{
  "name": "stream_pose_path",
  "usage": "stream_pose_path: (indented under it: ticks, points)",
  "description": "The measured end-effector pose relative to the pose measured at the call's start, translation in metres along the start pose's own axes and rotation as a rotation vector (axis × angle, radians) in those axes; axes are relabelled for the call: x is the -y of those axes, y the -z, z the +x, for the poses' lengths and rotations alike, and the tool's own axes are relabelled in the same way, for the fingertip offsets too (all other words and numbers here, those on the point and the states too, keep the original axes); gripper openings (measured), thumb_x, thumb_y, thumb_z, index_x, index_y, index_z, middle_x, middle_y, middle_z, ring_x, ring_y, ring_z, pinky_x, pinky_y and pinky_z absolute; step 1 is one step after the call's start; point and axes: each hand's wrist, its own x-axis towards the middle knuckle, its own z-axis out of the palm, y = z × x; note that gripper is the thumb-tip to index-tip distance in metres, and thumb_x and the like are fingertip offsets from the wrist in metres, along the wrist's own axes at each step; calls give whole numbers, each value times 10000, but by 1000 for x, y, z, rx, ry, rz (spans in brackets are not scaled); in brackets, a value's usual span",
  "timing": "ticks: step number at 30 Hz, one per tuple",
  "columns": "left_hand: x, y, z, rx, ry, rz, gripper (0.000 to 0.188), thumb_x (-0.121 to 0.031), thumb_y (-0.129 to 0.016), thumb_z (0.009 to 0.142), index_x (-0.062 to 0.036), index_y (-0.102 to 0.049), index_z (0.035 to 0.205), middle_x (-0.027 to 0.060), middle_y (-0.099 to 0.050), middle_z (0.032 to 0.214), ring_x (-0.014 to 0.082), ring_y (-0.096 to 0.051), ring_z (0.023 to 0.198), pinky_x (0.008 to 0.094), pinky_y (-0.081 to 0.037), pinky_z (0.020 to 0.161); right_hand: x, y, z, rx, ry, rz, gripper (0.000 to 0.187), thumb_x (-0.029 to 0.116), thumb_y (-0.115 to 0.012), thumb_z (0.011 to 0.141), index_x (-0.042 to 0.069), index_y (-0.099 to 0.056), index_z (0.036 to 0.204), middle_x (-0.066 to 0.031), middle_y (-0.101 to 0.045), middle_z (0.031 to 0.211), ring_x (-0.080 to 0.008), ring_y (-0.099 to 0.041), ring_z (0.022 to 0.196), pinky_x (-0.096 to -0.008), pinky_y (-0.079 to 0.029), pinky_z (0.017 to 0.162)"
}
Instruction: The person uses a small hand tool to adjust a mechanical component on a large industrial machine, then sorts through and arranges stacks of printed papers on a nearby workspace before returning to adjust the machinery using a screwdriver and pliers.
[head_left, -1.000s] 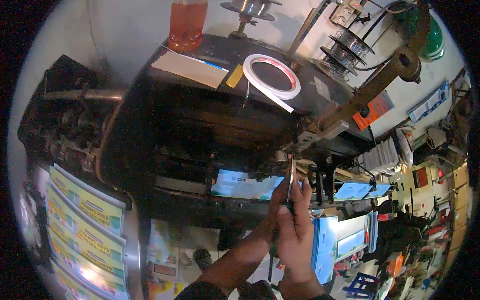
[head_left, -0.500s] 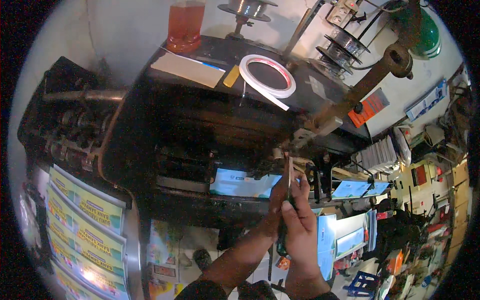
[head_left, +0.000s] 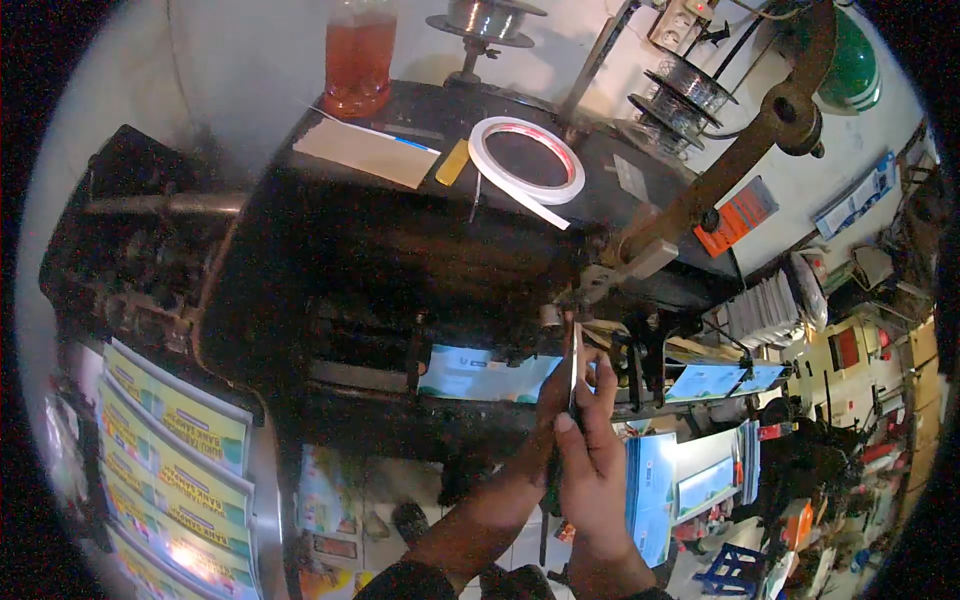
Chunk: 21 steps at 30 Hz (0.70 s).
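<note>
Both hands are closed on a thin booklet (head_left: pixel 576 365), seen edge-on as a narrow pale line, so its faces are hidden. My left hand (head_left: pixel 553 400) grips it from the left, with the fingers partly out of sight behind it. On the other side my right hand (head_left: pixel 592 440) pinches it, thumb along the near edge and fingers curled. The booklet's far end is at the small metal head (head_left: pixel 552 314) of a dark machine (head_left: pixel 400 240). Left of my hands, a pale blue printed sheet (head_left: pixel 485 374) lies in the machine's opening.
On the machine's top are a white tape roll (head_left: pixel 480 165), a brown card (head_left: pixel 365 152), a yellow piece (head_left: pixel 453 163) and a bottle of reddish liquid (head_left: pixel 358 65). Wire spools (head_left: pixel 680 100) stand behind. Yellow printed sheets (head_left: pixel 180 450) are at left, blue booklets (head_left: pixel 652 490) at right.
The view has shifted slightly. My hands stay at the machine head, and the booklet's edge now shows as a brighter, thinner line between them.
</note>
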Motion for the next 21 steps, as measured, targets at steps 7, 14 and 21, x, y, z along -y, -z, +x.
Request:
stream_pose_path:
  ticks: [7,14,21]
  points:
    - [-20,-6,-5,-78,-76,133,472,-349,-515,966,-11,-484,1295,62,-533,1111,182,-504,1037,309,-417,921,1,2,-2,77,-36,12,486,56,-480,961,-75,-391,1421,-222,-146,1595,-293,-106,1486,-383,-154,1166]
    - [-43,-20,-4,-105,-130,317,584,-295,-545,969,-8,-361,1443,52,-488,1177,146,-452,1061,300,-392,936,11,8,-2,77,-57,-30,444,67,-496,965,-120,-427,1362,-220,-351,1517,-278,-379,1375,-355,-292,1111]
    - [-26,-22,4,-235,-109,539,669,-115,-597,935,-19,-261,1506,113,-607,1048,185,-588,898,295,-489,798,29,31,-13,172,-82,-154,414,76,-503,963,-82,-468,1344,-190,-609,1236,-238,-592,1106,-346,-434,979]
